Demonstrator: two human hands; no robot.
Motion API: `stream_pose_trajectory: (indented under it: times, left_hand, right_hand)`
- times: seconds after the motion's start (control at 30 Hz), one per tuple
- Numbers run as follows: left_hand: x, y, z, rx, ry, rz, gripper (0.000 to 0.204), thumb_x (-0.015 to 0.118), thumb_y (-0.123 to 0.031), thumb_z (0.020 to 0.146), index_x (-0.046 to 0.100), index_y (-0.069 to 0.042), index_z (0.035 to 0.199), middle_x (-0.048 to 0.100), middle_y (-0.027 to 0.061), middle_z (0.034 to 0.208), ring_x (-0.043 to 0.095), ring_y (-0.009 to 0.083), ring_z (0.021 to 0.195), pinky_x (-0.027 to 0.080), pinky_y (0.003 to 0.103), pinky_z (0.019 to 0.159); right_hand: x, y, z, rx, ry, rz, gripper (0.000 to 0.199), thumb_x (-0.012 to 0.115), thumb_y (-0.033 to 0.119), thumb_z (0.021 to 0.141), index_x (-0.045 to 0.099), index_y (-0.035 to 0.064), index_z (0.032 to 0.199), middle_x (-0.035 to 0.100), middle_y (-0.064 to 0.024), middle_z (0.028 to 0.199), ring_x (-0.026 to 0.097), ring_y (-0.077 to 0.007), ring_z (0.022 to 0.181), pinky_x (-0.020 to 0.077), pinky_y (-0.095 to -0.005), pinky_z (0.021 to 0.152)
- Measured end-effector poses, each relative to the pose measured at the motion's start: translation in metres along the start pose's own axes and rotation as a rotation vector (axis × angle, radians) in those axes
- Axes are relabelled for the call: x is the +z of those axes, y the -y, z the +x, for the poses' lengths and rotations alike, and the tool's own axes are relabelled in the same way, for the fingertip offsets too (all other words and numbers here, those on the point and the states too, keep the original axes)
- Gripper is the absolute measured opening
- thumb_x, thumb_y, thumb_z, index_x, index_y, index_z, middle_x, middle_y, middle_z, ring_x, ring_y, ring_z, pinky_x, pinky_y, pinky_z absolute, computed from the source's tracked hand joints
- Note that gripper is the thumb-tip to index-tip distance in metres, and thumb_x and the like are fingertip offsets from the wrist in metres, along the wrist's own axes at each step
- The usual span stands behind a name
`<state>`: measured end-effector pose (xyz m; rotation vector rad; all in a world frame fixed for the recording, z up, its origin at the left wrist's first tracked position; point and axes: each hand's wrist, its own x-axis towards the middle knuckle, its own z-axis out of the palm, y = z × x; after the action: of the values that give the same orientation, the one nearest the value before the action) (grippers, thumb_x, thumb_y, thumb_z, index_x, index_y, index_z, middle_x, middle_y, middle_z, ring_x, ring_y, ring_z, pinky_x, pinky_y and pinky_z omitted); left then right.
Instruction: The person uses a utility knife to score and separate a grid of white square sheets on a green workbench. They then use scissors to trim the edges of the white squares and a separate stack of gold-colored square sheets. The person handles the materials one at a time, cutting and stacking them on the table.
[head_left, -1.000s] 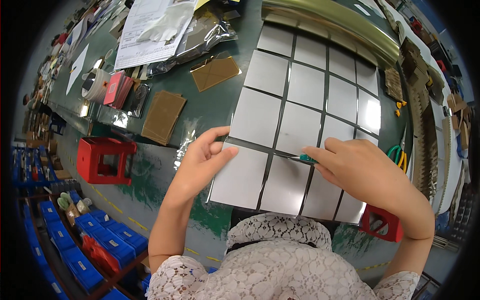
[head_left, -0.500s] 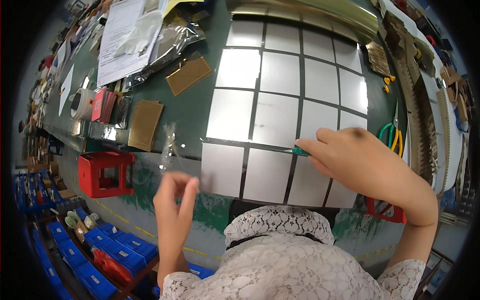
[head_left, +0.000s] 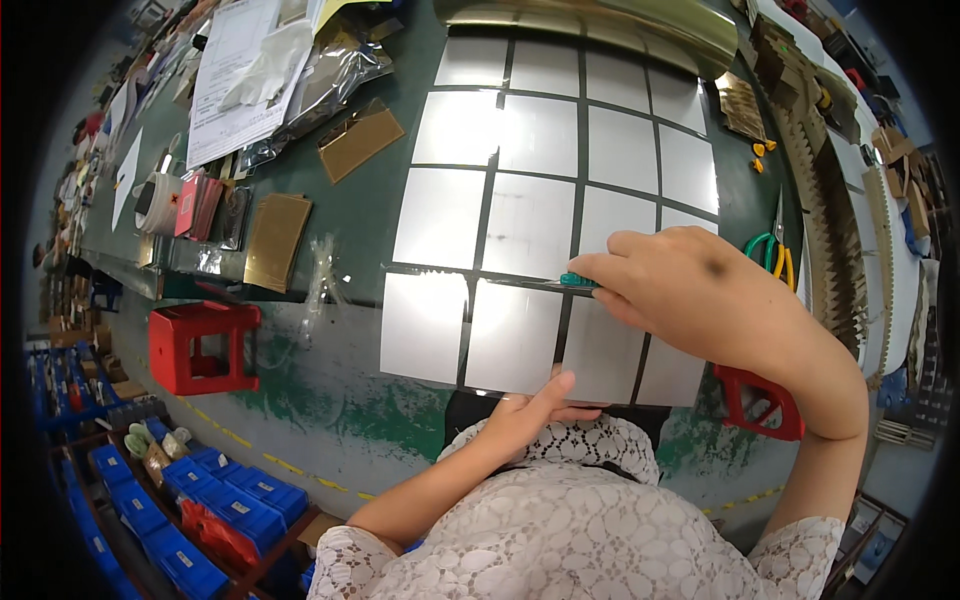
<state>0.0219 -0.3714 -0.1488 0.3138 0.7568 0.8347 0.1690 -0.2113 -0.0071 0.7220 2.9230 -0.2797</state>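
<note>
White rectangular cards (head_left: pixel 531 228) lie in a grid on the dark green table, with dark gaps between them. My right hand (head_left: pixel 665 285) is closed round a small green-handled cutter (head_left: pixel 577 280). Its thin metal tip points left, along the gap above the nearest row. At the near table edge, my left hand (head_left: pixel 525 415) pinches the border of a near-row card (head_left: pixel 605 350), thumb on top and fingers below. Part of that grip is hidden.
A gold roll (head_left: pixel 590 30) lies across the far end. Green- and yellow-handled scissors (head_left: pixel 775 255) are at the right. Gold cards (head_left: pixel 277 240), papers (head_left: pixel 240 95) and clear film scraps (head_left: pixel 322 285) lie left. Red stools (head_left: pixel 200 345) and blue bins (head_left: pixel 235 490) stand below.
My left hand has swung right from beside the film scraps to the near edge of the cards. The cutter stays in my right hand, at the same gap. The whole view has shifted slightly.
</note>
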Motion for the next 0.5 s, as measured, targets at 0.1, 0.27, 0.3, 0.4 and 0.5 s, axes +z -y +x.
stream_pose_trajectory:
  times: [0.1, 0.27, 0.3, 0.4, 0.5]
  left_hand:
    - [0.016, -0.014, -0.009, -0.076, -0.07, -0.02, 0.057, 0.046, -0.035, 0.1, 0.039, 0.012, 0.131, 0.058, 0.0215, 0.121, 0.062, 0.0296, 0.106, 0.047, 0.039, 0.099]
    - [0.034, -0.028, -0.019, -0.129, -0.121, -0.017, 0.06, 0.044, -0.04, 0.1, 0.042, 0.012, 0.129, 0.061, 0.0271, 0.115, 0.064, 0.0322, 0.104, 0.049, 0.035, 0.094]
    - [0.036, -0.032, -0.02, -0.129, -0.108, -0.017, 0.06, 0.044, -0.041, 0.1, 0.042, 0.012, 0.129, 0.061, 0.0275, 0.114, 0.064, 0.0324, 0.104, 0.049, 0.035, 0.094]
    - [0.04, -0.035, -0.022, -0.08, -0.083, -0.031, 0.061, 0.044, -0.04, 0.1, 0.041, 0.013, 0.13, 0.06, 0.0283, 0.115, 0.064, 0.033, 0.105, 0.049, 0.035, 0.093]
    - [0.041, -0.038, -0.024, -0.083, -0.07, -0.036, 0.06, 0.043, -0.038, 0.1, 0.04, 0.014, 0.131, 0.058, 0.0276, 0.119, 0.063, 0.0342, 0.108, 0.051, 0.035, 0.092]
  right_hand:
    - [-0.004, 0.001, 0.001, -0.005, 0.02, 0.011, 0.02, 0.064, 0.015, 0.085, 0.062, 0.0089, 0.104, 0.056, -0.0044, 0.073, 0.061, -0.0209, 0.066, 0.0477, -0.0313, 0.064]
    - [-0.012, 0.004, 0.001, -0.09, -0.007, 0.106, 0.01, 0.06, 0.005, 0.076, 0.058, 0.0004, 0.085, 0.058, -0.0115, 0.078, 0.06, -0.0291, 0.077, 0.0469, -0.0373, 0.067]
    - [-0.016, 0.005, 0.001, -0.103, -0.003, 0.111, 0.011, 0.06, 0.004, 0.075, 0.058, 0.0005, 0.085, 0.057, -0.011, 0.078, 0.06, -0.0288, 0.077, 0.0466, -0.0367, 0.069]
    - [-0.019, 0.005, 0.0, -0.111, 0.012, 0.126, 0.015, 0.059, 0.005, 0.073, 0.056, 0.0006, 0.088, 0.056, -0.0099, 0.081, 0.057, -0.028, 0.08, 0.0451, -0.0355, 0.074]
    - [-0.019, 0.002, -0.002, -0.106, 0.034, 0.142, 0.021, 0.058, 0.007, 0.073, 0.055, 0.0005, 0.092, 0.055, -0.0093, 0.085, 0.055, -0.027, 0.083, 0.0433, -0.0346, 0.079]
